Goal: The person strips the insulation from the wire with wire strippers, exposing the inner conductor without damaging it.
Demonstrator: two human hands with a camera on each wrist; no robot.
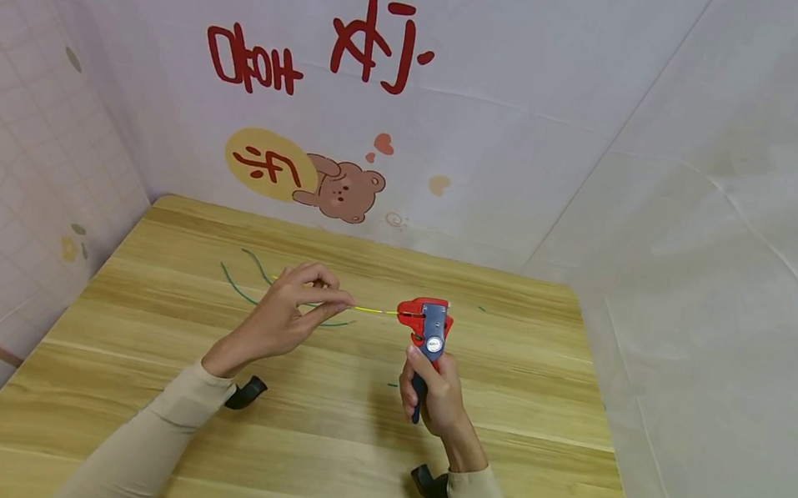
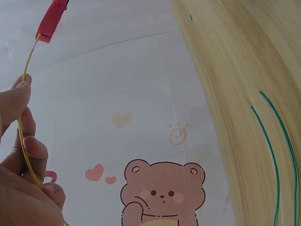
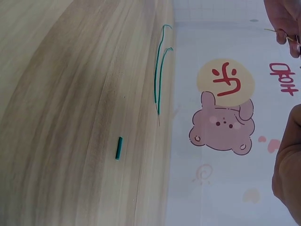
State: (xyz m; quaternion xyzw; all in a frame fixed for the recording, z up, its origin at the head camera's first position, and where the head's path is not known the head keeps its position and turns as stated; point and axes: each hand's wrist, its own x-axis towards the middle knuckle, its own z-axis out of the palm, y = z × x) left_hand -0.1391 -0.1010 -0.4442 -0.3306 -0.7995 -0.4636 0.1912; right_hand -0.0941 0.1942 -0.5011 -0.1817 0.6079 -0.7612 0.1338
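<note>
Between thumb and index finger, my left hand [image 1: 280, 316] pinches a thin yellow wire [image 1: 364, 309]. Its tail runs back along the palm in the left wrist view, past the curled fingers [image 2: 35, 148]. My right hand [image 1: 442, 398] grips the handle of a red and blue wire stripper [image 1: 437, 321], head up. The wire's far end sits in the stripper's red jaws, and a short bare stretch shows in its yellow insulation just outside them. In the right wrist view, only part of the right hand [image 3: 288, 165] appears, and the stripper is out of sight.
Several green wires [image 1: 237, 286] lie on the wooden table [image 1: 311, 456] behind and beside the left hand, two with bare ends in the right wrist view. Short green offcuts [image 3: 119, 148] lie on the wood. A printed cloth wall [image 1: 487, 151] stands behind the table.
</note>
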